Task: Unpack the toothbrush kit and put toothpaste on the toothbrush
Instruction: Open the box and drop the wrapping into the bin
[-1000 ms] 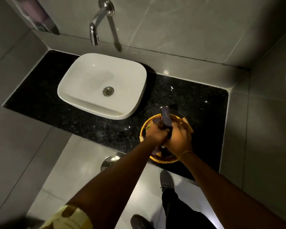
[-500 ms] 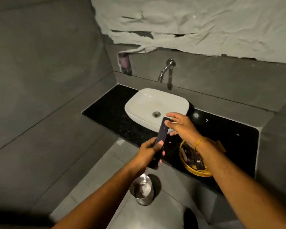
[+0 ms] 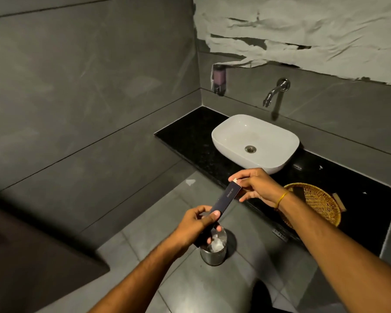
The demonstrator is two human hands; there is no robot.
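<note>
A long, narrow dark box, the dental kit box (image 3: 226, 199), is held slanted in the air in front of the counter. My left hand (image 3: 195, 224) grips its lower end, thumb on the top face. My right hand (image 3: 256, 185) pinches the upper end, where a small pale flap shows at the fingertips. The toothbrush and toothpaste are hidden inside the box.
A woven yellow basket (image 3: 318, 199) sits on the black counter (image 3: 185, 136) right of my right wrist. The white basin (image 3: 255, 142) lies behind the box, under a wall tap (image 3: 274, 91). A steel bin (image 3: 213, 249) stands on the floor below my left hand.
The box has come up out of the basket and away from the counter. My right hand has shifted to its top end, where a pale flap now shows. My view swung left.
</note>
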